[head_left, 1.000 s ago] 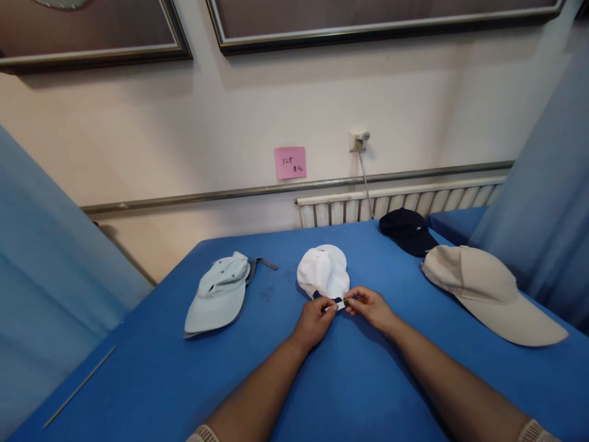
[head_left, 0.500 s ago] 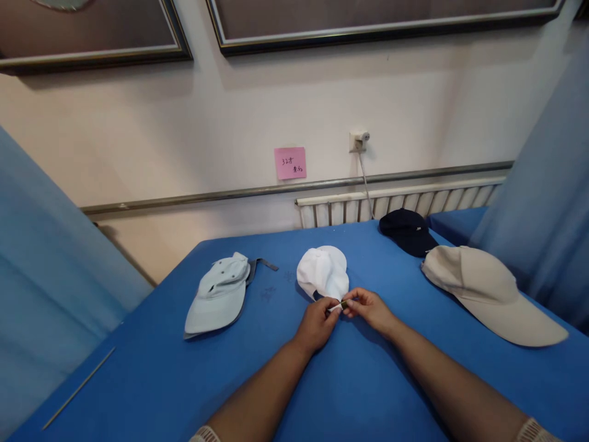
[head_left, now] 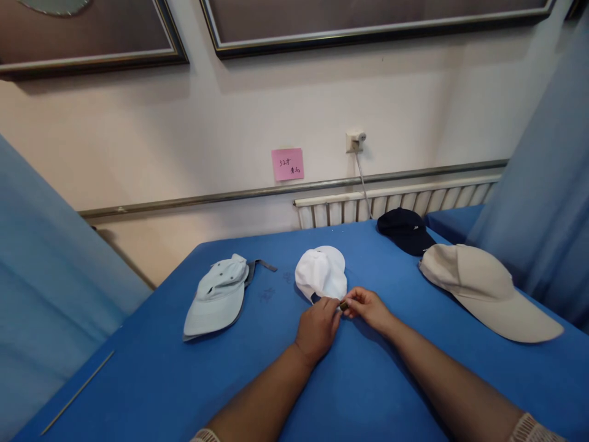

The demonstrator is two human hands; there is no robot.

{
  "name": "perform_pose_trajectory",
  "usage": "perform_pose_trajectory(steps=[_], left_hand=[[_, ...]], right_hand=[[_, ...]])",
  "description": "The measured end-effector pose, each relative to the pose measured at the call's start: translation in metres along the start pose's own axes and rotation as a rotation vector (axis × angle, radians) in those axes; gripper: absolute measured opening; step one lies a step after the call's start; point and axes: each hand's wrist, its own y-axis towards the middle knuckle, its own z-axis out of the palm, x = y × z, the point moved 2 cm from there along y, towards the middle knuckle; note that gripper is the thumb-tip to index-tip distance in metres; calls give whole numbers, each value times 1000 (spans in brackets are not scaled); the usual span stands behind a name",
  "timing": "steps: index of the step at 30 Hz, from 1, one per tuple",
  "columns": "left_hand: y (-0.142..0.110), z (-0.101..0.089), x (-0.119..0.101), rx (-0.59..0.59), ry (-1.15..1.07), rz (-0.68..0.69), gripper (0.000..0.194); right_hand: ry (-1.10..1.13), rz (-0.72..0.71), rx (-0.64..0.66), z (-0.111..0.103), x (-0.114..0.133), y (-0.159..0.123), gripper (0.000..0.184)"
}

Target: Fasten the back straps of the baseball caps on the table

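Observation:
A white cap point(head_left: 321, 272) lies on the blue table with its brim facing the wall and its back opening towards me. My left hand point(head_left: 318, 328) is closed in a pinch on the white strap at the near edge of the cap, and its fingers cover most of that strap. From the other side, my right hand point(head_left: 367, 309) pinches a small brass-coloured buckle point(head_left: 343, 305) on the strap. The fingertips of both hands almost meet there.
On the left lies a pale blue cap point(head_left: 217, 298) with a loose grey strap, and a thin stick point(head_left: 77, 393) sits near the table's left edge. A beige cap point(head_left: 488, 288) and a navy cap point(head_left: 405, 230) are at the right. Blue curtains hang on both sides.
My left hand has turned over more and closed in towards the buckle, covering the white strap end that showed before. The right hand keeps its pinch. The view has shifted slightly.

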Motion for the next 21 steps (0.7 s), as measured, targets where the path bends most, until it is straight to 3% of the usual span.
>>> perform_pose_trajectory(steps=[4,9,15,21], left_hand=[[1,2,-1,56,124,-6,18],[1,7,4,145,116,-84,21],[5,8,9,133,78,-165,21],[5,7,7,131,111,-137,22]], right_hand=[[-58,-17,7,1,-3,0,33],[-113,-25,24,1,-6,-1,28],[-222,-21,-34,-5,-11,3,17],[-417,-76,-53,-5,-3,1,14]])
